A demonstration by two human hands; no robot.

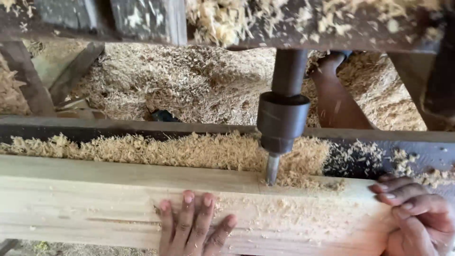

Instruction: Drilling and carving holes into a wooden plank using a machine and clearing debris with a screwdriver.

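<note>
Wood beam (118, 199): lies flat across machine bed under drill bit (272, 169) | left hand (192, 227): fingers spread, pressed flat on beam face | right hand (417, 215): curled over beam's right end | sawdust (180, 150): heaped behind beam.

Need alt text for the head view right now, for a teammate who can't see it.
A dark drill chuck drives its bit into the top edge of a pale wooden beam. The left hand lies flat on the beam, and the right hand grips its right end. Wood shavings are heaped behind the beam.
</note>
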